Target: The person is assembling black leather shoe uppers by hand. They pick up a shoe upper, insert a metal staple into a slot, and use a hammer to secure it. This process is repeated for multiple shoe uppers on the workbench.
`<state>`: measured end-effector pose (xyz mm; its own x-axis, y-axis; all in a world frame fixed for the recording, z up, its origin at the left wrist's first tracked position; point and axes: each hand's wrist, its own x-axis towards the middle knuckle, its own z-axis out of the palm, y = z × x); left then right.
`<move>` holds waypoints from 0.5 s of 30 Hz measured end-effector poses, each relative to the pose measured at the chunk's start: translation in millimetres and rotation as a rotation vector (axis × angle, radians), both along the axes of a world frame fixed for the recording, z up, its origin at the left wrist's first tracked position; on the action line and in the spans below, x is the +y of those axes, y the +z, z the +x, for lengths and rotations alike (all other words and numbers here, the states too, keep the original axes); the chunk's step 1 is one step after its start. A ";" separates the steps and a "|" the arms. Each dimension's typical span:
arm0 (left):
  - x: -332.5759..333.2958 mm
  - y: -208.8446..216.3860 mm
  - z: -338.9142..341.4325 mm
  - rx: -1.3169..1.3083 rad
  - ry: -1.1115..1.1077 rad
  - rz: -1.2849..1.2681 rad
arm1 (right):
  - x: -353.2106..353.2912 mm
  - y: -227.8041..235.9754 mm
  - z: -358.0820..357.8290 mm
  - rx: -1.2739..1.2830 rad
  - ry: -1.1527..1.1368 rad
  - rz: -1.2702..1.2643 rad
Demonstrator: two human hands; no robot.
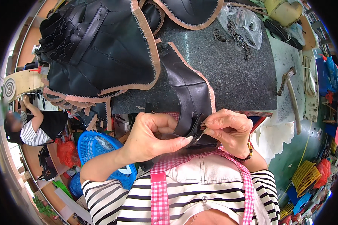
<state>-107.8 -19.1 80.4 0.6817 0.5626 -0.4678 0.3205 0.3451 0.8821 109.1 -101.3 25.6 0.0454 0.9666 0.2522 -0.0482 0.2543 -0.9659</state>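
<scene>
Fingers (171, 144) grip a curved, glossy black panel (189, 90) edged in tan.

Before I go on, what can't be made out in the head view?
Head view:
Small part at the right hand: too small, partly covered by fingertips.
Left hand: finger ends hidden behind the held black leather piece.
Upper black panel: cut off by the picture's top edge.
Leather pile: lower pieces covered by the top one.
</scene>
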 end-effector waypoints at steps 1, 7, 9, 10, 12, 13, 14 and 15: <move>0.4 5.2 -1.0 0.055 -0.037 0.039 | 0.2 0.7 0.2 -0.016 -0.006 0.019; -14.9 5.9 5.0 -0.065 0.060 0.074 | -1.5 1.7 2.6 -0.098 -0.035 0.025; -21.4 2.2 7.6 -0.028 0.070 0.248 | -2.2 1.3 -1.7 -0.156 -0.033 0.090; -21.4 1.5 8.5 0.008 0.079 0.222 | -2.3 1.4 -3.7 -0.187 -0.030 0.123; -18.4 -0.3 10.2 0.079 0.098 0.169 | -1.5 2.5 -3.8 -0.240 -0.036 0.148; -18.2 -6.1 9.3 0.072 0.091 0.199 | -1.6 2.5 -3.6 -0.248 -0.026 0.142; -19.2 -9.6 9.4 0.068 0.098 0.174 | -1.6 2.8 -3.4 -0.257 -0.015 0.136; -20.6 -12.5 10.5 0.063 0.107 0.151 | -0.7 3.7 -2.9 -0.254 -0.001 0.118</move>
<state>-97.4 -39.7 67.9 0.5859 0.6977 -0.4122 0.3455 0.2451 0.9058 106.2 -102.1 29.3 -0.0327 0.9300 0.3662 0.1915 0.3654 -0.9109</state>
